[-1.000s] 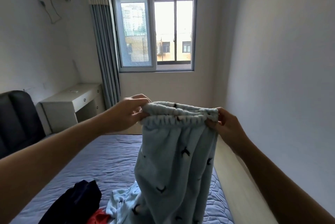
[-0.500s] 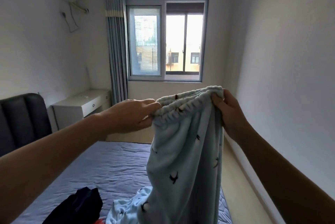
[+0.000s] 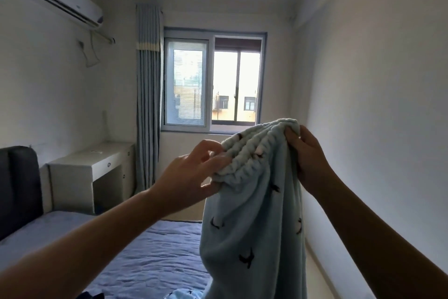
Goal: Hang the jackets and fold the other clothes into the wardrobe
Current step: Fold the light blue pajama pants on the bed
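Light blue fleece trousers (image 3: 252, 233) with small dark bird marks hang in front of me above the bed. Their gathered elastic waistband is tilted, its right end higher. My left hand (image 3: 191, 177) pinches the waistband's lower left end between thumb and fingers. My right hand (image 3: 306, 158) grips the upper right end, fingers curled over the fabric. The trouser legs drop out of view at the bottom. No wardrobe or jacket is in view.
A bed with a blue-grey quilt (image 3: 150, 260) lies below, with a dark headboard (image 3: 17, 187) at the left. A white desk (image 3: 89, 172) stands by the curtain (image 3: 148, 95) and window (image 3: 213, 80). The right wall is close. Dark cloth (image 3: 94, 295) shows at the bottom edge.
Both hands raised the trousers higher and the view tilted up. The right end of the waistband rose above the left. The clothes pile on the bed has almost left the view.
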`<state>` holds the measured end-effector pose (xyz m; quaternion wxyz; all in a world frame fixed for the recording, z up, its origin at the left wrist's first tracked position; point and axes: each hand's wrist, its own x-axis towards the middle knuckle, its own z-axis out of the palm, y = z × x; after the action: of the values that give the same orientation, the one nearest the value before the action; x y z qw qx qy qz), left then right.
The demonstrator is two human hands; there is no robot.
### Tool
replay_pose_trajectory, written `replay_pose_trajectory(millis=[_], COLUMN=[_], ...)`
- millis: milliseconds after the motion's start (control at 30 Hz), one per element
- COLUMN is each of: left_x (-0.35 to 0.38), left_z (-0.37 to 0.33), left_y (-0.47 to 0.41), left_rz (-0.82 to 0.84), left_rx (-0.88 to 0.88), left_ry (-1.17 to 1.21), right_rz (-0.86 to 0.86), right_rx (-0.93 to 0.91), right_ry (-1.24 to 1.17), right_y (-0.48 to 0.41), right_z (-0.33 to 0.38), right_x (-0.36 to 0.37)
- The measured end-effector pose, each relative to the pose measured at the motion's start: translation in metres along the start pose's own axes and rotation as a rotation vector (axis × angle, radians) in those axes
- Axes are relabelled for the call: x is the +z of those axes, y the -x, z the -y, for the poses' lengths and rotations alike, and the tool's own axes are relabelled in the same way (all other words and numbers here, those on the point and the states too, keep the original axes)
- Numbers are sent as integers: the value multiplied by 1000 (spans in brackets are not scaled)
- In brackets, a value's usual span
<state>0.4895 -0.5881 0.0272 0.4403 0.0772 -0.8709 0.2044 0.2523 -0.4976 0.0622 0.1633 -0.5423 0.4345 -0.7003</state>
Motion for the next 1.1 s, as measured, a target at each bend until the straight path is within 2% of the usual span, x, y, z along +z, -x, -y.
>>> replay_pose_trajectory(millis=[67, 133, 200, 267, 367, 433, 500, 567, 667, 767, 867, 933, 967, 1067, 1100], left_x=[-2, -9, -20, -37, -60, -65, -69, -75, -82, -80, -75, -65, -60, -45, -41], left_z=[-3, -3, 7, 27, 52, 61, 66, 72, 77, 85, 97, 103, 104, 106, 105], left_y=[-6, -14, -25, -38, -56, -65, -73, -81, -90, -98, -110, -119, -125, -144, -151], left_rz=[24, 100, 227, 424, 750, 855, 892, 877, 739, 623, 556, 538, 493, 213, 184], left_rx=[-10, -87, -98, -97, -141, -146, -137, -184, -275, -296, -498, -639, -672, -659, -658], left_ry=[39, 193, 308, 348, 258, 164, 94, 149, 405, 420, 432, 543, 599, 647, 682], right_rz=[-6, -10, -7, -9, -36, -55, -61, -38, 12, 34, 4, 17, 20, 4, 25], right_rx=[-1, -9, 2, 34, 49, 30, 14, 18, 4, -43, -10, 37, 43, 33, 67], right_ry=[2, 15, 41, 40, 85, 86, 88, 94, 95, 89, 104, 118, 128, 169, 165], right_y=[-2, -4, -5, -5, -3, -4, -6, -11, -20, -30, -48, -64, -74, -107, -116], right_z=[2, 2, 1, -3, -12, -16, -16, -13, -5, 7, 15, 21, 24, 38, 43], right_x=[-3, -8, -14, -21, -27, -29, -29, -26, -19, -14, -15, -12, -10, -13, -17])
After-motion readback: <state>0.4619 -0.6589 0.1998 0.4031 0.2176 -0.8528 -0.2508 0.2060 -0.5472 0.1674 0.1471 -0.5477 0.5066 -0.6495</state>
